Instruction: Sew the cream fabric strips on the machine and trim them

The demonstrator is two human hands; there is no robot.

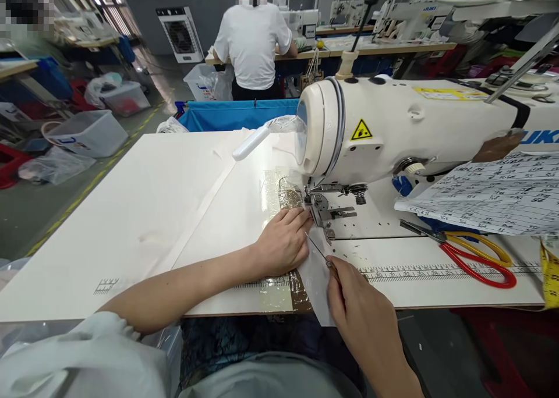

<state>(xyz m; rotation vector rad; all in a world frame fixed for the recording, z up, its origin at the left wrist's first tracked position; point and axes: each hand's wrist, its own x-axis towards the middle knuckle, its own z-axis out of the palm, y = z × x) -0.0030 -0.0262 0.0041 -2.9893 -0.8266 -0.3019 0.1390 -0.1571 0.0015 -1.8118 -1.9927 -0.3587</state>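
My left hand (283, 242) lies flat on a white strip of fabric, its fingertips close to the presser foot (309, 197) of a white sewing machine (384, 124). In my closed right hand (362, 305) is an awl (320, 251), its thin metal shaft slanting up and left to the fabric beside my left fingers. Most of its handle is hidden in my grip. The white fabric (318, 290) runs from under my left hand down over the table's front edge. Clear and brown tape (279, 299) covers the tabletop beneath the left hand.
Red-and-yellow-handled scissors (476, 258) lie on the white table (131, 212) at right, below a handwritten sheet (484, 194). A yellow tape measure (550, 273) hangs at the right edge. Behind the table is a blue cloth bin (240, 116); a person in white (255, 46) sits beyond.
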